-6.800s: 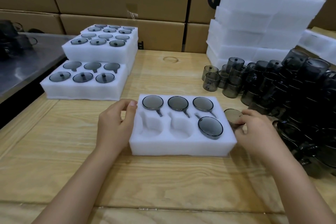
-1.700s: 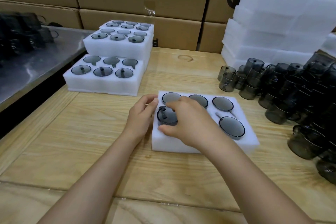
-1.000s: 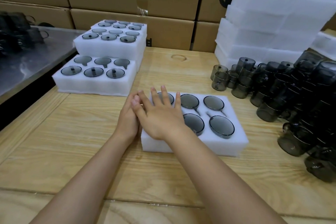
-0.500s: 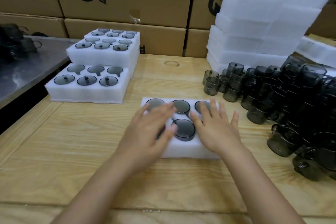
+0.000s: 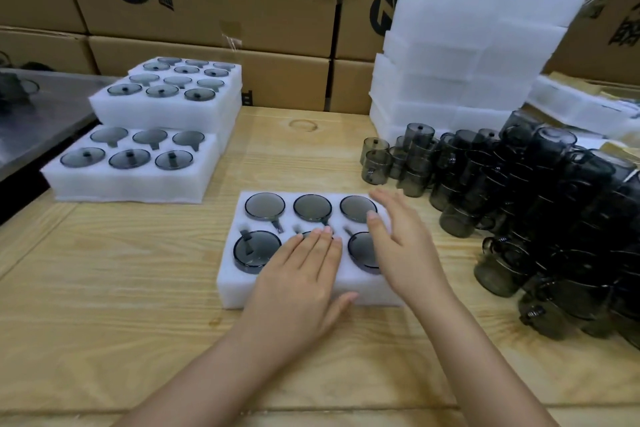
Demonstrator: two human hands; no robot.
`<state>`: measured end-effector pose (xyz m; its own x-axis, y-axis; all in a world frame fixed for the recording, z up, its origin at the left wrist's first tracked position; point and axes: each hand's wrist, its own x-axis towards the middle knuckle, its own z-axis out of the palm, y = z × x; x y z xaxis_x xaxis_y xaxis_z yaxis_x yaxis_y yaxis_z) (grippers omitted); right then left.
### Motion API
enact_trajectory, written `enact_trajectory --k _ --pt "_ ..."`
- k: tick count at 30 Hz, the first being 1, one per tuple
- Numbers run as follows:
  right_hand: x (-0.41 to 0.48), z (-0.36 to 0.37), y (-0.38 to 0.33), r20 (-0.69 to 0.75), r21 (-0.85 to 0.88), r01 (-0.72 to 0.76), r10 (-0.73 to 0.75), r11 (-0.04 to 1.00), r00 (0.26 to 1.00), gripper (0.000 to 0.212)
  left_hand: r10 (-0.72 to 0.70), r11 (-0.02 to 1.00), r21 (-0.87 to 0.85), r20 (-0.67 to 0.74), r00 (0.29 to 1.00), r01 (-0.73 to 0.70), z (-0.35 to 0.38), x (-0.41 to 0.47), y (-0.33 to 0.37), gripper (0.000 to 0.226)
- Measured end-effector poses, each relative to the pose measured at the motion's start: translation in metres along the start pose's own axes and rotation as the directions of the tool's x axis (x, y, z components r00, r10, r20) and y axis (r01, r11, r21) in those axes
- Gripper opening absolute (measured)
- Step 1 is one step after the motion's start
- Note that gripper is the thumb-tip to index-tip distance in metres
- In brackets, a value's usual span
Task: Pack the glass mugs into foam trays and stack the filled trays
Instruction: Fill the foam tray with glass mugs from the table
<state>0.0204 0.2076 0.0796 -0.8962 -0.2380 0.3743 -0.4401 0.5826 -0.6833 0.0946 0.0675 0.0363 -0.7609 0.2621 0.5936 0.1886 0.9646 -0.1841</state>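
Observation:
A white foam tray (image 5: 232,274) lies on the wooden table in front of me, its pockets holding several smoky grey glass mugs (image 5: 265,206). My left hand (image 5: 301,282) lies flat with straight fingers over the front middle mug. My right hand (image 5: 401,243) hovers or rests flat over the tray's right side, fingers straight, partly covering the front right mug (image 5: 360,250). Neither hand holds anything.
Filled foam trays (image 5: 131,180) are stacked in steps at the back left. A tall pile of empty foam trays (image 5: 467,55) stands at the back right. Several loose grey mugs (image 5: 540,191) crowd the right of the table. Cardboard boxes (image 5: 207,0) line the back; a metal surface (image 5: 31,128) lies left.
My left hand has slid from the front left mug to the front middle one. My right hand has shifted a little right. The front left mug now shows.

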Motion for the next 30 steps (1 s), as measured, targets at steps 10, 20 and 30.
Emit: enact_trajectory --k 10,20,30 --pt "0.024 -0.087 0.070 -0.182 -0.458 -0.337 0.284 0.823 0.941 0.060 0.012 0.999 0.051 -0.092 0.996 -0.008 0.012 0.004 -0.010 0.052" --pt "0.041 -0.052 0.056 -0.088 -0.397 -0.062 0.029 0.916 0.996 0.047 0.046 0.996 0.079 -0.083 0.996 -0.039 0.024 0.007 -0.022 0.047" --pt "0.032 0.025 0.037 0.253 0.525 -0.398 0.309 0.752 0.917 0.029 -0.025 0.994 0.106 -0.035 0.999 0.028 0.027 0.018 -0.031 0.044"
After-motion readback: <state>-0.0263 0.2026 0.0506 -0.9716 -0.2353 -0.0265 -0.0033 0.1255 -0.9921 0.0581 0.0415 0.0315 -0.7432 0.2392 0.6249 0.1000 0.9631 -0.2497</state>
